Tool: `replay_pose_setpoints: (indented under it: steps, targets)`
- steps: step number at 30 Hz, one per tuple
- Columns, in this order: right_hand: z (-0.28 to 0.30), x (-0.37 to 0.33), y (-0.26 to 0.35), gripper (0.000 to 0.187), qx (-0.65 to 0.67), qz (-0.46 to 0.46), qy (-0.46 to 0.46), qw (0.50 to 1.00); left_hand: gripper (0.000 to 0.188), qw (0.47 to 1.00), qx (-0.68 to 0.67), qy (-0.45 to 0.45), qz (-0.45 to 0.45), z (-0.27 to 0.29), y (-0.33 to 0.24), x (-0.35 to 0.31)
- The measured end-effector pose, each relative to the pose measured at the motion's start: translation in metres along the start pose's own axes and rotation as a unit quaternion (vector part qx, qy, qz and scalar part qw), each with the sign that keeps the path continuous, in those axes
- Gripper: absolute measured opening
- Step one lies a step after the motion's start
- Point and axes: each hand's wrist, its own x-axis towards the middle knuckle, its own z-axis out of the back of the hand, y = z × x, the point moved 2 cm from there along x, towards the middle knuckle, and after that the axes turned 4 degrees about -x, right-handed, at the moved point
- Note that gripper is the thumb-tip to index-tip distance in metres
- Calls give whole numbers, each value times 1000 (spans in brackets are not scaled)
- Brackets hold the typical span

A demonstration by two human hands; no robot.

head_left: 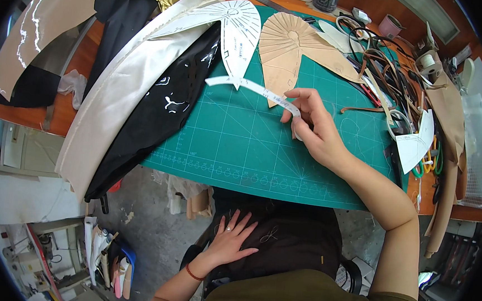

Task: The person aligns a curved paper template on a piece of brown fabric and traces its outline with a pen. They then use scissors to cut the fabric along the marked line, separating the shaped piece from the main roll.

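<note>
**Olive shirt (309, 300) below, curved white strip (248, 85) above the green mat (213, 146)**

At far left, a glossy tan sheet (45, 30) lies on the wooden table (36, 118). Next, cream satin (136, 87) and shiny black material (157, 105) slant across the mat's left part, covering it, their lower ends hanging past the table edge. A white paper pattern (241, 30) with fanned lines stands beside a pleated tan piece (279, 38). To the right, a tangle of cords and straps (377, 76) crowds the mat, with a white paper piece (414, 146) just below.

The left hand (232, 240) rests on the dark clothing (296, 232) over the lap, fingers spread, with nothing visible in its grasp. The right hand (312, 125) pinches the strip near its right end between thumb and fingers; its free end reaches left across the tips of the pattern and the pleated piece.

Fingers partly hide the strip's right end. Whether the strip touches the pattern cannot be told. The left forearm is cut off by the lower edge.
</note>
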Motion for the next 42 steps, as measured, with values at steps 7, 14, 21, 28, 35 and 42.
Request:
replay_pose_setpoints:
  steps: [7, 14, 21, 28, 35, 42]
  targets:
    - [0, 0, 4, 51, -58, 9, 28, 998, 75, 1000, 2, -6, -2, 0, 1, -1]
    - [1, -2, 4, 48, -45, 6, 53, 998, 75, 1000, 3, -6, -3, 1, 0, -1]
    - [4, 0, -2, 36, 79, -11, 39, 996, 75, 1000, 6, 1, -5, 1, 0, 1]
    - [0, 1, -4, 32, 80, -14, 36, 996, 75, 1000, 6, 0, -4, 3, -1, 0]
    - [1, 0, -2, 36, 67, -33, 57, 996, 75, 1000, 10, -2, -4, 3, -1, -1]
    - [3, 0, 0, 43, 43, -22, 67, 997, 75, 1000, 15, 4, -5, 1, -1, 0]
